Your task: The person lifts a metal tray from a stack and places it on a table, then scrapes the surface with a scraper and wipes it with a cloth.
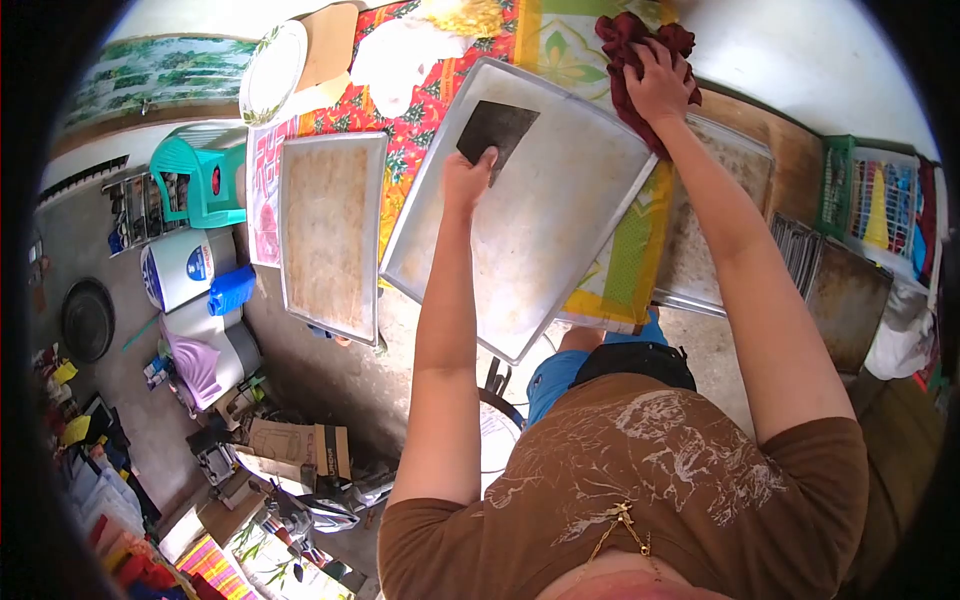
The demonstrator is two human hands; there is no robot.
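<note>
**Large rectangular metal baking tray, tilted on the table edge and held by both hands**

The large rectangular metal baking tray lies slanted across a red floral tablecloth, its near corner hanging out past the table towards the person's lap. It looks stiff, thin and fairly light, with a raised rim. The rim is probably the safest place to take hold, since the flat floor looks slick under a pale, chalky film.

The left hand is closed around the lower edge of a flat dark square scraper, which is pressed onto the tray's floor near the far rim. The right hand is clenched on a crumpled dark red cloth at the tray's far corner, pinning that corner down.

Just beside it on the left, a second metal tray holds a brownish dried crust across its whole floor. To the right, a third stained tray is partly hidden under the right forearm. Further right, a green plastic crate holds colourful packets that are too small to read
</note>
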